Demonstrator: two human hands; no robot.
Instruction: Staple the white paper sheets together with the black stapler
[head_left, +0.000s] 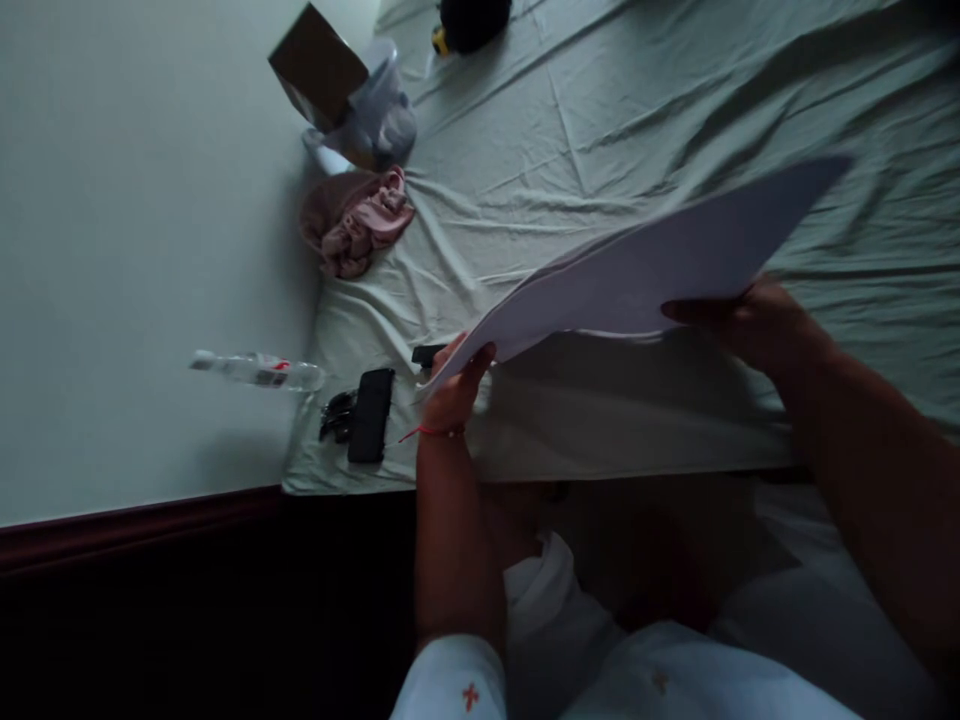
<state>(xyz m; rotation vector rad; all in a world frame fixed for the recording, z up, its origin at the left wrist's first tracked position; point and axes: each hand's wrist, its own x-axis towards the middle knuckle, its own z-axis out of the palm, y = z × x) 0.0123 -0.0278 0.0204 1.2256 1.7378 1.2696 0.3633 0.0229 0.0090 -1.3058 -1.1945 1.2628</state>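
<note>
Several white paper sheets are held up in a loose, bent stack, tilted over the green cloth. My left hand, with a red string at the wrist, grips the stack's lower left end, thumb on the near face. At the right part of the lower edge is my right hand, thumb on the near face and the other fingers mostly hidden behind the sheets. A small black object lies just beside my left hand, partly covered by it.
Left of my left hand lie a black phone-like object, dark glasses-like item and clear bottle. Farther back are pink cloth, a translucent container, a brown box and a black object. A wall stands left.
</note>
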